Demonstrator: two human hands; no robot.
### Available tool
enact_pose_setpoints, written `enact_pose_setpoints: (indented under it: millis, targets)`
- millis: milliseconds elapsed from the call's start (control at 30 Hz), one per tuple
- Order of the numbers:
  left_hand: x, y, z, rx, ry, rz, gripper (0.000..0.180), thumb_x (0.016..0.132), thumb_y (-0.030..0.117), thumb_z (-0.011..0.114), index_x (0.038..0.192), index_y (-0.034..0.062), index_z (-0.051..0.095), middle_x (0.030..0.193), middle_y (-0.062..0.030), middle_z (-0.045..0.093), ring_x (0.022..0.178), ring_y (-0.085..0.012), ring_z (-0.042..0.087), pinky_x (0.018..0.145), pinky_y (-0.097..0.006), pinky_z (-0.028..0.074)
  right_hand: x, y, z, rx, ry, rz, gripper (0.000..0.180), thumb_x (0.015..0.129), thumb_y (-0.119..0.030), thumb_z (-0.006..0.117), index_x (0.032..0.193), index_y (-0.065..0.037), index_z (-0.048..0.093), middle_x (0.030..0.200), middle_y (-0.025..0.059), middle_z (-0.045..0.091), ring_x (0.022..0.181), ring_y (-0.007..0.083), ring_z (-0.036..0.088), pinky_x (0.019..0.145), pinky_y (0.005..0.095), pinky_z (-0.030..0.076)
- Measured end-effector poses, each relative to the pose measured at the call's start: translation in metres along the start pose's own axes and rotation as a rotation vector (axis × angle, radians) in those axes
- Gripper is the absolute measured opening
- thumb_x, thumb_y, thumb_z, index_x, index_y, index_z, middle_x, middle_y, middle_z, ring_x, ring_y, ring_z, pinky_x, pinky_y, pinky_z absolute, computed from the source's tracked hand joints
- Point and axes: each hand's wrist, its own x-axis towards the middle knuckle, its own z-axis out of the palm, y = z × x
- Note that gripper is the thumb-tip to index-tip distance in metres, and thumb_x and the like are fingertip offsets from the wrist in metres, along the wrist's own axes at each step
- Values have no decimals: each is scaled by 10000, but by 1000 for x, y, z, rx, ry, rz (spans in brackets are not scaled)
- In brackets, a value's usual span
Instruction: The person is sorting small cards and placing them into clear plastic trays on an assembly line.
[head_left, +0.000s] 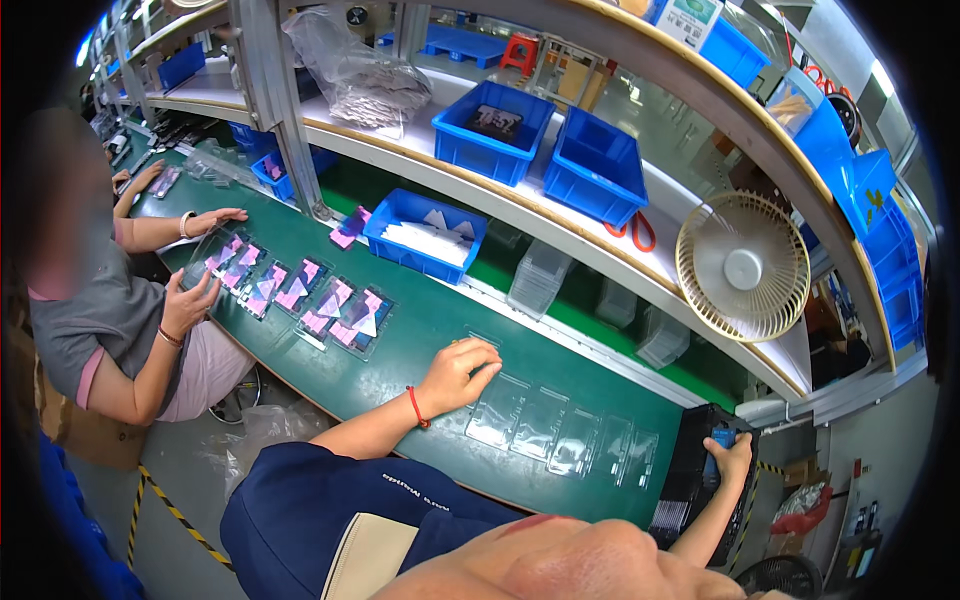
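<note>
My left hand (460,378), a red cord at its wrist, is over the green bench with its fingers bent in together. A clear plastic edge shows beside its fingertips; what the fingers hold, if anything, is hidden. Just right of it lies a row of several clear plastic blister trays (541,424). At the bench's right end, my right hand (735,458) reaches into a black bin (693,455) and grips a flat blue item (722,438). Pale, thin edges (668,517) stand stacked in the near part of that bin.
A co-worker (110,300) at left handles a clear sheet beside several pink-and-purple packs (297,285). Beyond the bench, a blue bin (425,235) holds white pieces. The shelf carries blue bins (597,165), red-handled scissors (640,235) and a fan (742,267). Clear containers (538,278) stand beneath.
</note>
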Motion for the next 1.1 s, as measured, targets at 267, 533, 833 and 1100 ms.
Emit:
enact_pose_setpoints:
  millis: [267, 533, 833, 1100]
  targets:
    - [-4, 1, 4, -133, -21, -102, 68, 820, 71, 660, 819, 3, 664, 841, -121, 655, 775, -247, 644, 678, -325, 505, -5, -17, -23, -135, -68, -20, 602, 564, -450, 848, 894, 16, 659, 917, 226, 673, 879, 366, 659, 770, 444, 504]
    - [-20, 41, 39, -1118, -596, -758, 418, 896, 90, 622, 1283, 2, 493, 1162, -120, 595, 1083, -183, 577, 875, -313, 497, -91, -131, -16, 746, -157, -138, 361, 784, -311, 753, 943, -1, 658, 805, 57, 661, 717, 130, 600, 648, 292, 491]
    - [-42, 41, 29, -1604, -573, -1038, 504, 921, 52, 560, 1374, 88, 341, 1252, -108, 526, 1145, -275, 566, 956, -519, 480, -196, -252, 89, 1167, -826, -320, 259, 884, -247, 669, 984, -11, 635, 807, 24, 643, 711, 83, 577, 624, 253, 483]
    - [-78, 13, -43, -1369, -129, -1045, 421, 922, 87, 574, 1298, 73, 387, 1099, -138, 593, 953, -266, 644, 698, -398, 592, -195, -321, 117, 1270, -1118, -454, 353, 872, -36, 643, 1199, 12, 519, 728, -8, 589, 658, 31, 521, 602, 186, 412]
